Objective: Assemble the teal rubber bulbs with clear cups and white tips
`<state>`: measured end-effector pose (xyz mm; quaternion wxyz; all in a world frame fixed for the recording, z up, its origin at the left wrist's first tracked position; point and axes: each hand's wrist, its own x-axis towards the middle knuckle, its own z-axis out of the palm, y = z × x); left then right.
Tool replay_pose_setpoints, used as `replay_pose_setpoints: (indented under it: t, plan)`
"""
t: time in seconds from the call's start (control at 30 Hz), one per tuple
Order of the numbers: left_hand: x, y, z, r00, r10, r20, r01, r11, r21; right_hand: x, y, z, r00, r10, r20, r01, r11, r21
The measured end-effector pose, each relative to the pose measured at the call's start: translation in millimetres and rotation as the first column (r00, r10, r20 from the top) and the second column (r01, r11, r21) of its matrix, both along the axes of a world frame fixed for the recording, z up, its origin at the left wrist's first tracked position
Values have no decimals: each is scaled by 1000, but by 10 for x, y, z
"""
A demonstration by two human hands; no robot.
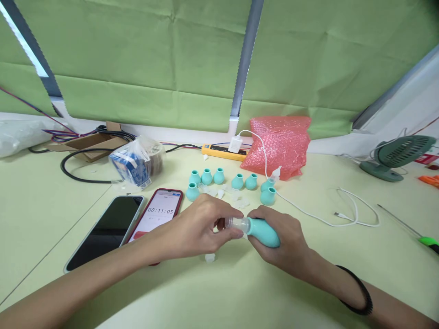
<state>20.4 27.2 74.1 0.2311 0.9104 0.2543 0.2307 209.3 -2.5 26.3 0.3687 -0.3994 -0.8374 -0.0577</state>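
Note:
My right hand (pixel 283 237) is wrapped round a teal rubber squeeze bulb (pixel 264 232), its rounded end pointing right. A clear plastic tube piece (pixel 239 224) sits at the bulb's mouth, and my left hand (pixel 206 224) pinches that piece between thumb and fingers. Beyond my hands stand several more teal bulbs (pixel 251 182), mouths upward. One bulb at the right of the row has a clear nozzle (pixel 275 173) by it. Small clear plastic parts (pixel 236 195) lie scattered among the bulbs. Just below my left hand rests a small translucent piece (pixel 210 257).
Left of my hands lie a dark-screened phone (pixel 106 233) and a red-cased phone (pixel 164 205) showing a timer. Behind are a bagged blue box (pixel 132 164), a yellow power strip (pixel 222 152) and a pink bubble-wrap bag (pixel 279 141). Rightward are a white cable (pixel 356 210), screwdriver (pixel 427 241) and green fan (pixel 401 153).

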Motion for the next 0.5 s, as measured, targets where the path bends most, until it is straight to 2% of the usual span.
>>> replay_pose_setpoints:
  t: [0.13,0.3,0.37,0.5]
  plan:
    - [-4,3,-15,993,-80,-83,93,982,166,-66,1,61,991,27,-130,-58,970,-238]
    - [-19,21,-16,981,-160,-113,183,956,229,-93,-31,139,976,37,-216,-142,858,-493]
    - [-29,21,-6,979,-168,-117,190,955,226,-97,-44,144,973,33,-228,-149,844,-514]
    - [-50,8,38,979,-161,-122,180,969,168,-104,-65,143,970,19,-243,-144,850,-507]
